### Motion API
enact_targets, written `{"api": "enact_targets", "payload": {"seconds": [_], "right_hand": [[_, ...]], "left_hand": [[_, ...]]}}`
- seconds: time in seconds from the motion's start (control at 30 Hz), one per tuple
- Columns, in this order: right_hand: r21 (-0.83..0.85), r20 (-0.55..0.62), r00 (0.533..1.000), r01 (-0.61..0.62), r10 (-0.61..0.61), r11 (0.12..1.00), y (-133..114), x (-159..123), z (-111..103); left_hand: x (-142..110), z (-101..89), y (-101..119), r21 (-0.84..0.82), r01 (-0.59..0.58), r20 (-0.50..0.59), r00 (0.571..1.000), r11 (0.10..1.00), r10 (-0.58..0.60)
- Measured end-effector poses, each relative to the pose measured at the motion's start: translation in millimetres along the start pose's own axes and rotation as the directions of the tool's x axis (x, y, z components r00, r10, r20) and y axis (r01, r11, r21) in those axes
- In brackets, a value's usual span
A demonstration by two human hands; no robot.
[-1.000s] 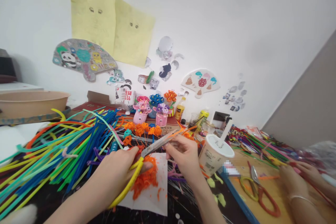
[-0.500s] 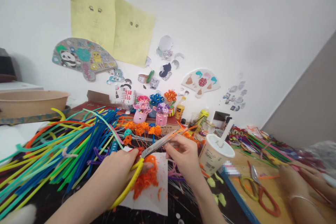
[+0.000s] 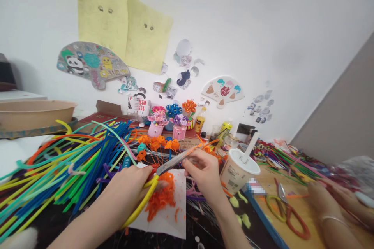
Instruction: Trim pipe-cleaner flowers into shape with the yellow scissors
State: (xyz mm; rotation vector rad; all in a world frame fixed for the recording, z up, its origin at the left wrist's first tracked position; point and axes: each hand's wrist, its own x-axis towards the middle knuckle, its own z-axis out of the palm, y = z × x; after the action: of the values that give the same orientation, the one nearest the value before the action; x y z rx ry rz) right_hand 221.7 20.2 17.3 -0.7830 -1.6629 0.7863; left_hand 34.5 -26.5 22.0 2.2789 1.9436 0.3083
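Scissors (image 3: 171, 164) with yellow and reddish handles are gripped in my left hand (image 3: 131, 188), the blades pointing up to the right. My right hand (image 3: 203, 169) pinches an orange pipe cleaner (image 3: 210, 144) beside the blade tips. Part of the pipe cleaner lies along the blades; my fingers hide the rest. Beneath the scissors, a white sheet of paper (image 3: 180, 221) carries a heap of orange fuzzy pieces (image 3: 163, 200). Just beyond are several orange pipe-cleaner flowers (image 3: 154, 143) on thin stems.
Bundled pipe cleaners (image 3: 87, 163) spread across the left. A paper cup with a straw (image 3: 238, 169) stands close to my right wrist. Another pair of scissors (image 3: 283, 198) lies on the wooden board. A co-worker's hands (image 3: 324, 202) are at far right. Potted pipe-cleaner flowers (image 3: 179, 132) stand behind.
My hands and the scissors keep almost the same place. The co-worker's hands at far right have shifted slightly, and the view has moved a little.
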Motion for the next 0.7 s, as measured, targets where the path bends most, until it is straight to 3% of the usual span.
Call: {"api": "enact_targets", "payload": {"seconds": [0.37,0.7], "right_hand": [[0.111,-0.028,0.998,-0.057,0.061,0.992,-1.4,-0.7,2.1],[0.086,0.013,0.999,-0.041,0.04,0.996,1.0,-2.0,5.9]], "left_hand": [[-3.1,-3.9,-1.3,-0.151,0.036,-0.092,0.995,0.988,-0.05],[-1.1,2.7,2.6,-0.084,0.0,-0.059,0.998,0.996,-0.005]]}}
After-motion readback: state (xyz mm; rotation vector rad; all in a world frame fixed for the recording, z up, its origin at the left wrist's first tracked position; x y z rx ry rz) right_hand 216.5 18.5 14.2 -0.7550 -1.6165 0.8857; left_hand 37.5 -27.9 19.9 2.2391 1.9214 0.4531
